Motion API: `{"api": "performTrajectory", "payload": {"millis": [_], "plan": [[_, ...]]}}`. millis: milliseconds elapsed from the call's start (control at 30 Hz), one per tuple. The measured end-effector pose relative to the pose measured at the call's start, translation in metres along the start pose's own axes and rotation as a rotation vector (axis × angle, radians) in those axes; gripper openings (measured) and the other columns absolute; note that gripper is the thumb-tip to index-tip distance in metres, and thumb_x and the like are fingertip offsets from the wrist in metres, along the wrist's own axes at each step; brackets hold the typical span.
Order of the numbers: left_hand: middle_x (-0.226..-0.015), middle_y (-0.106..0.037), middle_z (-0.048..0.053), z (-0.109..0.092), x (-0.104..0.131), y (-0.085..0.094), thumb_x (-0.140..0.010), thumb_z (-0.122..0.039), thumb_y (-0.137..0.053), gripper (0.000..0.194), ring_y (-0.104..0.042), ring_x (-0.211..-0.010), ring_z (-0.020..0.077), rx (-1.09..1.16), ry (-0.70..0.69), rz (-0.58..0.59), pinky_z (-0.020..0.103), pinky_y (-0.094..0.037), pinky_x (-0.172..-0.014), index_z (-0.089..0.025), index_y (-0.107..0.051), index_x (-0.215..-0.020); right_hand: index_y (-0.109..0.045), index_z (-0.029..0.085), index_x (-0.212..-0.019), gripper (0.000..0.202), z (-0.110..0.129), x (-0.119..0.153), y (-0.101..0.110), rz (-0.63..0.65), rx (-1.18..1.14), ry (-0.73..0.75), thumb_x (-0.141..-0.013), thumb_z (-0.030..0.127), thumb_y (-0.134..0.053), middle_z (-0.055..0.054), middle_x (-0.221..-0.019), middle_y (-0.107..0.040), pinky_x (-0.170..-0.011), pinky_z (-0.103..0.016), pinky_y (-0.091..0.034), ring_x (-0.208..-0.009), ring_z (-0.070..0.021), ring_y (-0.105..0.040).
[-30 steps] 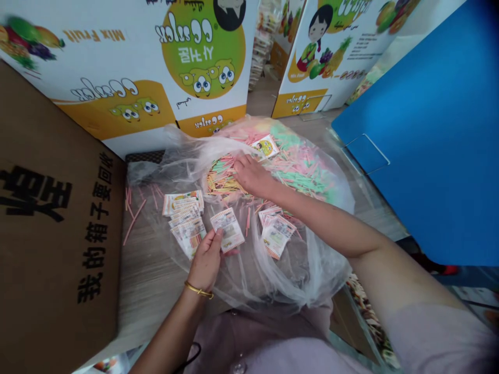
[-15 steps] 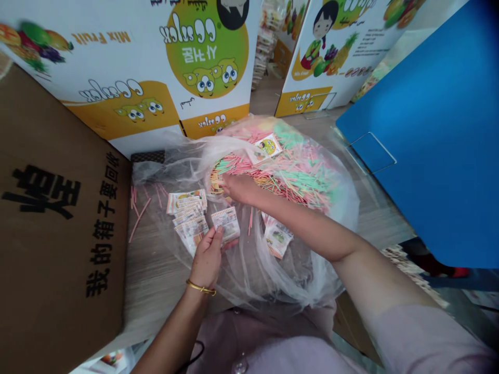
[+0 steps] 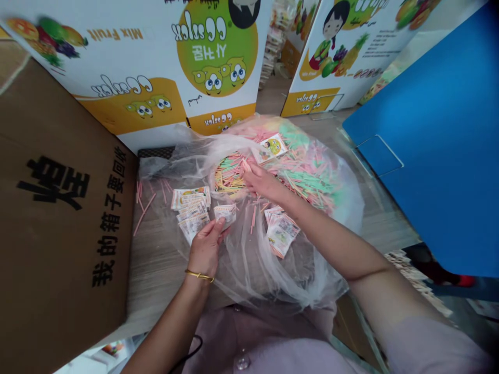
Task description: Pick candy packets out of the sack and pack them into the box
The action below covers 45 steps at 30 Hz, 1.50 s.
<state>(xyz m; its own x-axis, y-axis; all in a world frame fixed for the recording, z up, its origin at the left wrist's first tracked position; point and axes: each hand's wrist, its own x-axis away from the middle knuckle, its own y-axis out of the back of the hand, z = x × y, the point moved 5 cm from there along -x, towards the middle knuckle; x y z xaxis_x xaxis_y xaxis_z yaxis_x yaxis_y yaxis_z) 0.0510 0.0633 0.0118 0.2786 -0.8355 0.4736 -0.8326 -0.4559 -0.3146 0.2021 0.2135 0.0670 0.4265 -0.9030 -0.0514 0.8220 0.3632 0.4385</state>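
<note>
My left hand (image 3: 206,246) pinches a small printed sachet (image 3: 225,213) between thumb and fingers, over the clear plastic bag (image 3: 249,259). Beside it on the left lies a fanned stack of similar sachets (image 3: 193,215). My right hand (image 3: 259,182) is at the bag's opening, its fingers closed on a few pink candy sticks (image 3: 245,165); how many is hidden. Around and below it is a heap of thin pink, green and yellow candy sticks (image 3: 230,176). One printed sachet (image 3: 275,147) rests on top of the heap. More sachets (image 3: 283,234) lie beneath my right forearm.
A brown carton (image 3: 66,223) stands at the left edge. White printed boxes (image 3: 144,47) line the back. On the right is a large blue panel (image 3: 436,140) near a wire loop (image 3: 380,156). Loose pink sticks (image 3: 144,213) lie on the table (image 3: 146,275) by the carton.
My right hand has moved rightward and slightly up across the heap, and pink sticks now show at its fingertips. The sachet in my left hand has tilted. The view has shifted slightly.
</note>
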Motion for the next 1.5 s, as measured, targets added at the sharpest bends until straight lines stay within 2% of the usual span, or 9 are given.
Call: {"api": "performTrajectory", "payload": {"millis": [200, 400, 500, 600, 733, 967, 1200, 1367, 1500], "plan": [[-0.081, -0.074, 0.000, -0.001, -0.005, 0.000, -0.051, -0.056, -0.090, 0.046, -0.067, -0.086, 0.0177, -0.082, -0.065, -0.017, 0.034, -0.054, -0.089, -0.020, -0.073, -0.075, -0.060, 0.020, -0.106, 0.021, 0.054, 0.057, -0.014, 0.182, 0.298, 0.086, -0.095, 0.039, -0.058, -0.002, -0.094, -0.070, -0.073, -0.027, -0.043, -0.081, -0.0167, -0.063], [-0.088, -0.075, 0.002, 0.000, 0.005, -0.005, -0.061, -0.053, -0.086, 0.042, -0.068, -0.092, 0.0197, -0.081, -0.049, 0.061, 0.040, -0.054, -0.093, -0.019, -0.075, -0.083, -0.058, 0.019, -0.120, 0.025, 0.045, 0.067, -0.029, 0.252, 0.668, 0.018, -0.097, 0.028, -0.054, -0.009, -0.098, -0.073, -0.073, -0.028, -0.042, -0.086, -0.0219, -0.067], [-0.093, -0.077, 0.004, 0.000, 0.009, -0.003, -0.064, -0.051, -0.086, 0.041, -0.069, -0.095, 0.0199, -0.028, -0.034, 0.060, 0.041, -0.053, -0.098, -0.018, -0.077, -0.087, -0.057, 0.020, -0.103, 0.014, 0.036, 0.059, -0.022, 0.176, 0.465, 0.012, -0.099, 0.033, -0.053, -0.004, -0.089, -0.068, -0.072, -0.028, -0.042, -0.081, -0.0186, -0.063], [-0.099, -0.078, 0.005, 0.001, 0.009, 0.000, -0.062, -0.049, -0.087, 0.042, -0.070, -0.098, 0.0204, -0.016, -0.043, 0.054, 0.041, -0.052, -0.101, -0.019, -0.079, -0.090, -0.044, 0.023, -0.078, 0.037, 0.036, 0.052, -0.013, 0.054, -0.054, 0.006, -0.103, 0.051, -0.039, 0.004, -0.065, -0.048, -0.064, -0.027, -0.043, -0.060, -0.0135, -0.051], [-0.110, -0.078, 0.008, 0.003, 0.006, 0.001, -0.071, -0.054, -0.081, 0.044, -0.070, -0.108, 0.0232, -0.140, -0.110, 0.101, 0.041, -0.047, -0.108, -0.020, -0.079, -0.099, -0.031, 0.025, -0.069, 0.056, 0.049, 0.044, -0.010, -0.026, -0.580, 0.016, -0.098, 0.073, -0.027, 0.006, -0.058, -0.030, -0.055, -0.026, -0.042, -0.049, -0.0113, -0.041], [-0.117, -0.077, 0.007, 0.003, 0.011, -0.003, -0.082, -0.052, -0.073, 0.040, -0.068, -0.117, 0.0251, -0.249, -0.198, 0.212, 0.041, -0.046, -0.111, -0.023, -0.078, -0.109, -0.039, 0.024, -0.069, 0.056, 0.056, 0.050, -0.023, -0.116, -0.461, 0.129, -0.098, 0.071, -0.031, 0.003, -0.062, -0.044, -0.066, -0.029, -0.049, -0.059, -0.0132, -0.052], [-0.115, -0.078, 0.007, 0.000, 0.012, -0.006, -0.076, -0.054, -0.077, 0.045, -0.068, -0.116, 0.0252, -0.161, -0.130, 0.200, 0.043, -0.045, -0.112, -0.023, -0.079, -0.108, -0.050, 0.024, -0.080, 0.048, 0.052, 0.061, -0.030, -0.033, -0.342, 0.200, -0.104, 0.059, -0.027, -0.004, -0.087, -0.067, -0.097, -0.035, -0.046, -0.090, -0.0171, -0.063], [-0.116, -0.078, 0.008, -0.002, 0.016, -0.017, -0.076, -0.053, -0.078, 0.044, -0.068, -0.117, 0.0256, -0.117, -0.113, 0.255, 0.044, -0.043, -0.114, -0.022, -0.079, -0.107, -0.048, 0.024, -0.083, 0.049, 0.045, 0.059, -0.031, 0.011, -0.345, 0.125, -0.102, 0.065, -0.027, -0.003, -0.082, -0.067, -0.086, -0.033, -0.049, -0.081, -0.0169, -0.063], [-0.115, -0.078, 0.009, -0.003, 0.018, -0.020, -0.074, -0.050, -0.080, 0.041, -0.066, -0.121, 0.0268, -0.094, -0.067, 0.249, 0.044, -0.042, -0.115, -0.021, -0.080, -0.104, -0.046, 0.024, -0.079, 0.049, 0.040, 0.052, -0.018, -0.174, -0.420, 0.110, -0.099, 0.067, -0.036, 0.002, -0.068, -0.055, -0.076, -0.030, -0.050, -0.066, -0.0139, -0.057]]}}
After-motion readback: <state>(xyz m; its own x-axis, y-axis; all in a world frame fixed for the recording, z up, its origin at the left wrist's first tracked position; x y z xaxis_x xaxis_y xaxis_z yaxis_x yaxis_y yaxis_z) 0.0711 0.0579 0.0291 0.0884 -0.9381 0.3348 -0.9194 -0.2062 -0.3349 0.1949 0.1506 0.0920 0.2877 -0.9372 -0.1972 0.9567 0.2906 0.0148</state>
